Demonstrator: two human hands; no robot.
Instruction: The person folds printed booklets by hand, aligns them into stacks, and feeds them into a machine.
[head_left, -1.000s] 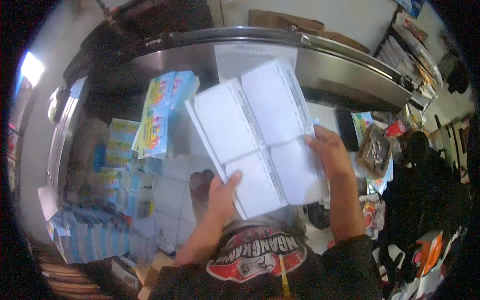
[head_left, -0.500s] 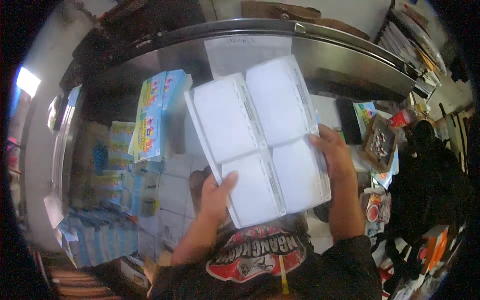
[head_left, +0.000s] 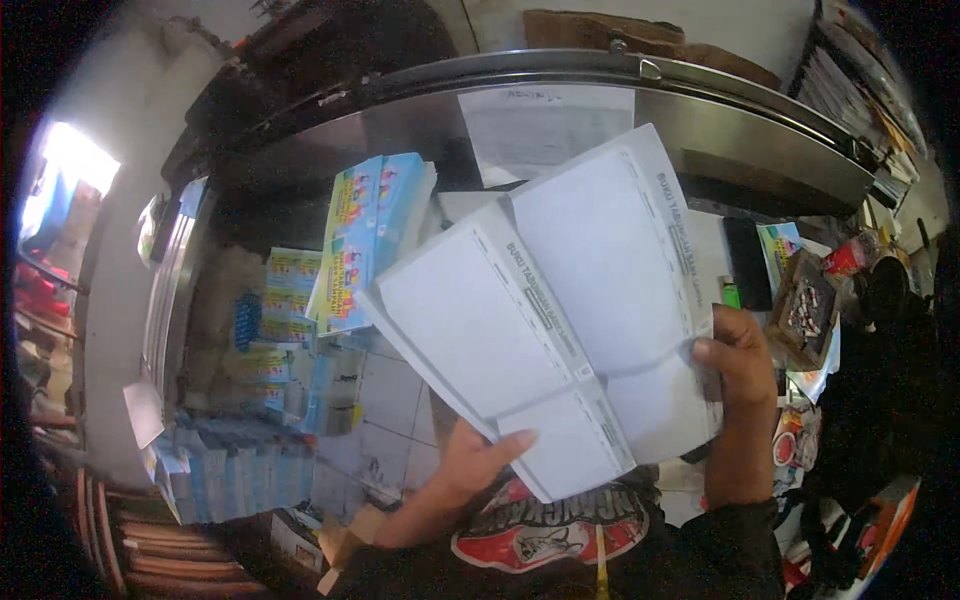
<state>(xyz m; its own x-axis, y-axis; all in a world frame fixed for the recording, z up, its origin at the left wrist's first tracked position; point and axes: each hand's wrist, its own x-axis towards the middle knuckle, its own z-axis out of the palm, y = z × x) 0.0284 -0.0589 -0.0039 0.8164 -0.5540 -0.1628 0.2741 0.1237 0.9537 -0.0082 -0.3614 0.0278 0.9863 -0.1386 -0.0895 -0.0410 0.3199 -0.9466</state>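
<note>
Both hands hold a large white printed paper sheet (head_left: 470,330), marked into four panels with narrow printed strips. It is tilted, bent across its lower part and along its middle; whether more sheets lie beneath cannot be made out. My left hand (head_left: 478,462) grips the lower left edge, thumb on top and fingers hidden underneath. At the right edge, my right hand (head_left: 742,365) pinches the paper between thumb and fingers. Beyond the sheet's left corner lies a pile of blue, yellow and green printed covers (head_left: 372,235).
Bundled blue booklets (head_left: 240,470) stand at the lower left. A metal rail (head_left: 560,62) crosses the far side, with a white paper (head_left: 550,130) before it. At right are a dark flat object (head_left: 745,262), a green lighter (head_left: 731,294) and a wooden tray (head_left: 790,345) of small pieces.
The sheet has bent more and its far part has tilted up, showing larger. My right hand has shifted down its edge. The whole view has moved, so surroundings sit further right.
</note>
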